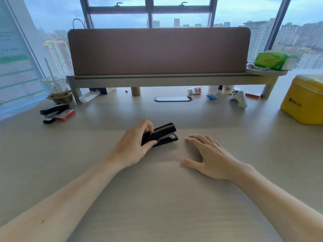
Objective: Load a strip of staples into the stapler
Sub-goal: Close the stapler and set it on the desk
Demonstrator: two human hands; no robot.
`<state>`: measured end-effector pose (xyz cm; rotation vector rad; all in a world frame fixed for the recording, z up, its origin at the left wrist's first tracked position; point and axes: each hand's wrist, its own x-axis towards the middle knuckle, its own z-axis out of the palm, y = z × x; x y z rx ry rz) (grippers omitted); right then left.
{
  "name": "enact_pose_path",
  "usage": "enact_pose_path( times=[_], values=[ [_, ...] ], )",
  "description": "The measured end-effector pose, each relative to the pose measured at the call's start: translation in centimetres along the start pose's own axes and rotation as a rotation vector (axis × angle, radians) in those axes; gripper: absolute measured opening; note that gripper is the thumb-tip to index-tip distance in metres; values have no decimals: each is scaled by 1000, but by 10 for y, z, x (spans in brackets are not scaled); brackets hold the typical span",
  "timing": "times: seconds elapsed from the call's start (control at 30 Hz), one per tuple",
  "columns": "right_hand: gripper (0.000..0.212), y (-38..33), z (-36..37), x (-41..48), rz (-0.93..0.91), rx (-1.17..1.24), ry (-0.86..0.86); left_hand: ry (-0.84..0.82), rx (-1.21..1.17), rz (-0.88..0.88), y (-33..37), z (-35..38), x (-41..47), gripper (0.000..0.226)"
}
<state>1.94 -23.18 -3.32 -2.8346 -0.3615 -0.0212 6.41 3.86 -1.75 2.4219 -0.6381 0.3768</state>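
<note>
A black stapler [164,133] lies on the wooden desk [157,198] in the middle, its head pointing right. My left hand [134,145] grips its rear end, thumb at the near side and fingers over the top. The arm of the stapler looks closed. My right hand [208,154] rests flat on the desk just right of the stapler, fingers spread, holding nothing. At the far left lies a red staple box [65,114] beside a second black stapler [52,110]. I see no loose strip of staples.
A brown partition on a raised shelf [159,53] runs across the back. A plastic cup with a straw [56,86] stands back left. A yellow box [304,100] is at the right, green tissues [272,60] above it. Small bottles and clutter [218,91] lie under the shelf.
</note>
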Motion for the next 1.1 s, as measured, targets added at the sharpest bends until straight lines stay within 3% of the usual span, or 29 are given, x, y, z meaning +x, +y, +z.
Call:
enact_pose_path(
  times=[0.2, 0.47, 0.97, 1.1],
  values=[
    [93, -1, 4, 65, -43, 25, 3, 125, 36, -196, -42, 5, 56, 27],
    [92, 7, 13, 112, -85, 9, 1, 220, 110, -335, -83, 34, 135, 30],
    [89, 5, 12, 112, -92, -20, -10, 217, 164, -344, -88, 55, 183, 29],
    [90, 4, 10, 111, -96, -15, 4, 236, 93, -316, -93, 54, 181, 39]
  ],
)
